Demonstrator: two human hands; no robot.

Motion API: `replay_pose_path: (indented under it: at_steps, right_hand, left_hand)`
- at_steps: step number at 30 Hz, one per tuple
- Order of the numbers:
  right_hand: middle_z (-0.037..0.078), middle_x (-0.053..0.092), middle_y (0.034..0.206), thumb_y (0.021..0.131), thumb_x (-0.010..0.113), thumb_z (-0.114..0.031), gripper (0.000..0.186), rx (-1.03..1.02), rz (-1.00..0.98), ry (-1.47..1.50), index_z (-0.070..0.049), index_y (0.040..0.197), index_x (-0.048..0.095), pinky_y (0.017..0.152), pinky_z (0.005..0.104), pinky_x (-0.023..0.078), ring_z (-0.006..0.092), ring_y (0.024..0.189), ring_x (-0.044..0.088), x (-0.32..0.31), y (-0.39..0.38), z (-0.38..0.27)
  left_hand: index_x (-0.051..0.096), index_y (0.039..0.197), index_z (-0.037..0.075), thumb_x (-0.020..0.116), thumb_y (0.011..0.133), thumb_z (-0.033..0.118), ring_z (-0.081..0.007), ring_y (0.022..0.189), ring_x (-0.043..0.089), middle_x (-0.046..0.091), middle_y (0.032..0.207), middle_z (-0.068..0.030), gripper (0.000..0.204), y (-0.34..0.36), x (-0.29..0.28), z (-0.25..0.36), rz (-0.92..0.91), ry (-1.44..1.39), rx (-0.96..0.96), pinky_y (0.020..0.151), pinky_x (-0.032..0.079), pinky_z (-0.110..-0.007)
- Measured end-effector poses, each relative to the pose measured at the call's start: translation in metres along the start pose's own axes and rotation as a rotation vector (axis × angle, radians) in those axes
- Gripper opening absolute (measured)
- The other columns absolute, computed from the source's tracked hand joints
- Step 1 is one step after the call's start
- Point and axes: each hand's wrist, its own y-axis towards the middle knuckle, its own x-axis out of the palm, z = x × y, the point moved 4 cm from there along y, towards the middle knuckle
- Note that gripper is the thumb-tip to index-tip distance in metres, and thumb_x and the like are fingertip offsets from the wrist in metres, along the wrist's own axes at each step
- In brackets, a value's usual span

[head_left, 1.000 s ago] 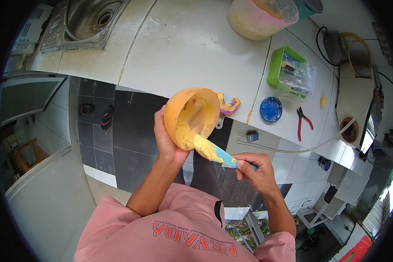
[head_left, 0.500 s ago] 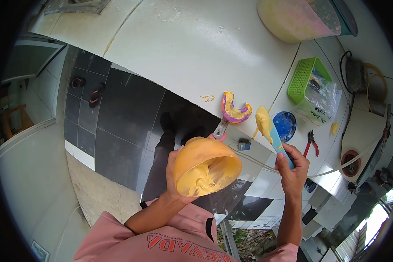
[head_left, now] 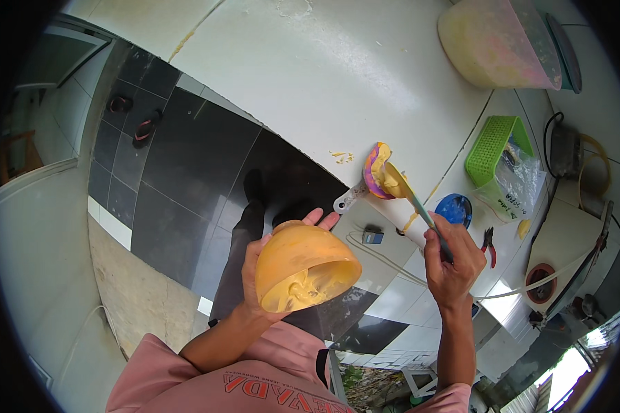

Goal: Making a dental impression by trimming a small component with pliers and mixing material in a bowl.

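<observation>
My left hand (head_left: 250, 283) is wrapped round a yellow mixing bowl (head_left: 303, 249), tipped so its mouth faces me. Thick yellow paste (head_left: 303, 289) clings inside it. Two of the fingertips show past the bowl, just below the metal handle (head_left: 352, 197) of a dental impression tray. That U-shaped tray (head_left: 370, 173), with a purple and orange rim, sits at the counter's edge and carries yellow paste. My right hand (head_left: 455, 265) grips a spatula (head_left: 420, 208); its paste-coated blade touches the paste on the tray.
Crumbs of paste (head_left: 341, 157) dot the white counter (head_left: 365, 76). To the right are a blue round dish (head_left: 454, 210), red-handled pliers (head_left: 489, 249), a green basket (head_left: 492, 148) with a plastic bag (head_left: 520, 182), and a large stained tub (head_left: 489, 45). Dark floor tiles (head_left: 193, 148) lie left.
The spatula has swung left and down onto the tray, and its lump of paste now lies against the tray. The bowl has shifted slightly left, and my left fingertips sit apart from the handle.
</observation>
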Motion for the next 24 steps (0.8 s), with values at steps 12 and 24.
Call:
replay_pose_path:
  at_steps: [12,24]
  right_hand:
    - [0.006,0.063,0.071,0.075,0.068,0.007,0.036,-0.076,-0.021,-0.14,-0.004,0.11,0.071,0.044,0.0262,0.04,0.0117,0.048,0.051,0.005,0.003,-0.002]
    - [0.007,0.063,0.07,0.073,0.068,0.009,0.04,-0.116,0.03,-0.153,-0.002,0.111,0.07,0.043,0.0251,0.039,0.0109,0.047,0.051,0.005,-0.003,-0.001]
  left_hand:
    - [0.053,0.134,0.009,0.035,0.097,0.047,-0.0311,0.147,0.013,0.021,0.158,-0.0153,0.055,-0.006,0.002,0.008,-0.093,0.163,0.122,0.113,0.028,-0.056]
    - [0.061,0.122,0.012,0.041,0.097,0.042,-0.0349,0.148,0.007,0.023,0.157,-0.0161,0.044,-0.005,0.006,0.002,-0.091,0.121,0.105,0.112,0.026,-0.063]
